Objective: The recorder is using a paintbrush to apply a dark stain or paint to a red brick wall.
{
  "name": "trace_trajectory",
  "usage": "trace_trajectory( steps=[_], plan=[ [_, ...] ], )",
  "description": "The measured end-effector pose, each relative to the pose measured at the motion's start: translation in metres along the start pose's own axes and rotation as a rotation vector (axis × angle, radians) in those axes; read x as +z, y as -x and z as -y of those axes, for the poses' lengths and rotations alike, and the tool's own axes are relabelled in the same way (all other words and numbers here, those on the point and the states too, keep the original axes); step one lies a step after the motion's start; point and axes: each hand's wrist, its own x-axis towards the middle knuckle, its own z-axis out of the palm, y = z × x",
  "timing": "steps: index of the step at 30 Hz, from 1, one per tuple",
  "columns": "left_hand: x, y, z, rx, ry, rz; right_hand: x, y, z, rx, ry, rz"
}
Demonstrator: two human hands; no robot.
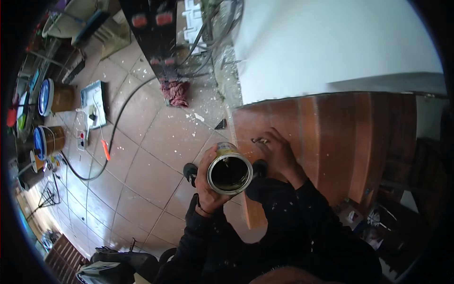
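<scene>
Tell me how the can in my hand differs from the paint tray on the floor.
The can is round, while the paint tray is rectangular. The left hand holds the can, but the paint tray lies on the floor. The can looks dark inside; the paint tray is pale. Both are open.

So the can (pixel 230 171) sits in the left hand (pixel 205 181), steps (pixel 309 137) are off right, tray (pixel 98 105) is on the floor (pixel 150 160) over left, buckets (pixel 64 99) farther left.
</scene>
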Motion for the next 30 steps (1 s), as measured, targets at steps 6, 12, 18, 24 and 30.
trace_trajectory(
  steps=[6,12,18,24,30],
  plan=[
    [-0.004,0.007,0.137,0.044,-0.072,-0.069,0.087,-0.038,-0.050,0.041,-0.115,-0.088],
    [0.009,0.020,0.183,0.019,-0.100,-0.082,0.108,-0.061,-0.072,-0.060,0.021,0.016],
    [0.032,0.014,0.189,0.091,-0.117,-0.208,0.102,-0.058,-0.088,-0.207,-0.126,0.025],
    [0.067,-0.004,0.177,0.165,-0.261,-0.222,0.056,-0.019,-0.122,-0.265,-0.304,-0.066],
    [0.097,-0.026,0.154,0.199,-0.185,-0.130,-0.010,0.021,-0.146,-0.456,-0.465,-0.500]
  ],
)
